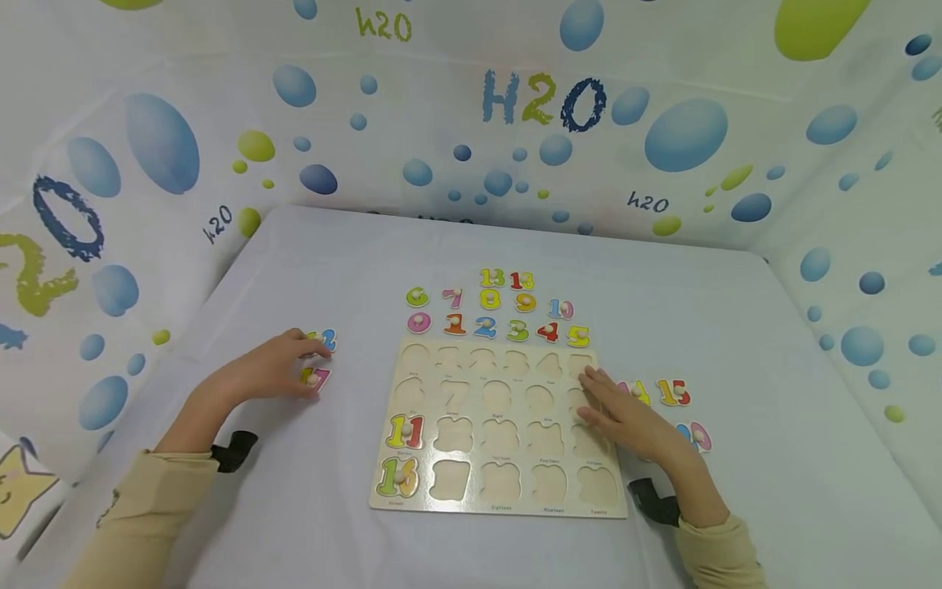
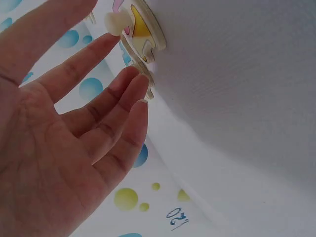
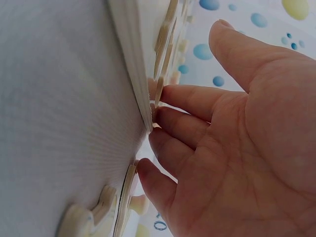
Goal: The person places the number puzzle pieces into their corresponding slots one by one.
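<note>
my left hand (image 1: 268, 368), fingers relaxed, tips touching the 17 piece (image 1: 315, 379) on desk. right hand (image 1: 625, 413) flat on puzzle board (image 1: 456, 483), its right edge, holding nothing.

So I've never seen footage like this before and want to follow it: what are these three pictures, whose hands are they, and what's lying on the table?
No machine here: a person wears three cameras. The wide picture comes from the head, the two close-ups from each wrist, looking along the palm. On the white table lies a wooden number puzzle board, with only pieces 11 and 16 seated. Loose number pieces sit beyond the board and to both sides. The left hand touches the piece 17 with straight fingers. The right hand rests flat on the board's right edge. Neither hand grips anything.
</note>
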Demonstrator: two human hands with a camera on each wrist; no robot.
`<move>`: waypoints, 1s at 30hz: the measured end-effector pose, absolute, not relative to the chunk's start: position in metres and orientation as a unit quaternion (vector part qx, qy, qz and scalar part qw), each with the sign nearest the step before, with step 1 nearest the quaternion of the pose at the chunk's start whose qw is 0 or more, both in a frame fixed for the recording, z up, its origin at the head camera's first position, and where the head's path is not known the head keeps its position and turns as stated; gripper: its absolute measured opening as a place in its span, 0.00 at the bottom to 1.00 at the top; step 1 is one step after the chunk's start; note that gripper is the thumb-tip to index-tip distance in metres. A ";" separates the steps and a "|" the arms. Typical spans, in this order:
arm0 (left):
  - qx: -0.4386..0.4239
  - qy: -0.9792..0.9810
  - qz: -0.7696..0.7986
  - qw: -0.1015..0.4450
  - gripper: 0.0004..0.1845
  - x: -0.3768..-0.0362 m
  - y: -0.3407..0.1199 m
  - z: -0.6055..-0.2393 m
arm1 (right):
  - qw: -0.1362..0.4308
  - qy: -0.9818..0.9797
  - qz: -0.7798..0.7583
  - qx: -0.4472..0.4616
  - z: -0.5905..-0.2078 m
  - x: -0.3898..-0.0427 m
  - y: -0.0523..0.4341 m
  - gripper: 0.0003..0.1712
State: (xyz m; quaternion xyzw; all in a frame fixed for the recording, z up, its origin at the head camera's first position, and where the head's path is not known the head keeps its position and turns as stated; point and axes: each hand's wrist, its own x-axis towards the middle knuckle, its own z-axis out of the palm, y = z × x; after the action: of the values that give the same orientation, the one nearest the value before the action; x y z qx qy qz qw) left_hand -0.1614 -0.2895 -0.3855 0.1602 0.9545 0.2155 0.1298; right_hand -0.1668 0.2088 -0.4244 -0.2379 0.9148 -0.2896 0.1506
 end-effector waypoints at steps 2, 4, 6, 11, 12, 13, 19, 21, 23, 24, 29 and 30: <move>0.162 0.953 0.215 0.138 0.25 -0.162 -0.293 -0.388 | 0.150 0.915 -0.290 -0.239 -0.425 -0.167 0.209 0.38; 0.163 0.951 0.218 0.144 0.23 -0.163 -0.295 -0.390 | 0.149 0.915 -0.289 -0.240 -0.425 -0.167 0.209 0.39; 0.163 0.949 0.226 0.148 0.21 -0.163 -0.295 -0.391 | 0.149 0.915 -0.290 -0.240 -0.425 -0.167 0.209 0.39; 0.158 0.947 0.238 0.148 0.18 -0.162 -0.296 -0.391 | 0.150 0.916 -0.287 -0.238 -0.425 -0.167 0.209 0.39; 0.158 0.947 0.239 0.146 0.17 -0.162 -0.296 -0.391 | 0.150 0.916 -0.286 -0.239 -0.425 -0.167 0.209 0.39; 0.158 0.947 0.240 0.143 0.17 -0.162 -0.296 -0.391 | 0.150 0.916 -0.285 -0.239 -0.425 -0.167 0.210 0.39; 0.151 0.946 0.258 0.127 0.18 -0.158 -0.297 -0.391 | 0.148 0.917 -0.282 -0.241 -0.423 -0.167 0.210 0.39; 0.150 0.946 0.262 0.120 0.18 -0.156 -0.297 -0.391 | 0.149 0.917 -0.281 -0.241 -0.423 -0.167 0.210 0.40; 0.150 0.946 0.263 0.115 0.17 -0.154 -0.299 -0.390 | 0.150 0.917 -0.281 -0.241 -0.423 -0.166 0.210 0.39; 0.151 0.946 0.263 0.114 0.17 -0.154 -0.299 -0.390 | 0.150 0.917 -0.281 -0.241 -0.422 -0.166 0.210 0.39; 0.161 0.943 0.268 0.112 0.13 -0.150 -0.299 -0.385 | 0.153 0.915 -0.284 -0.242 -0.423 -0.167 0.210 0.39; 0.164 0.942 0.271 0.110 0.12 -0.149 -0.298 -0.383 | 0.153 0.915 -0.284 -0.241 -0.423 -0.167 0.210 0.39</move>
State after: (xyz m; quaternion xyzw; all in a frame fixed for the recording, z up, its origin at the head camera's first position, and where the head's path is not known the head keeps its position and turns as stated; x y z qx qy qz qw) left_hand -0.1488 -0.2979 -0.3834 0.1640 0.9422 0.2708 0.1100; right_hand -0.1668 0.2096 -0.4228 -0.2414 0.9151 -0.2842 0.1531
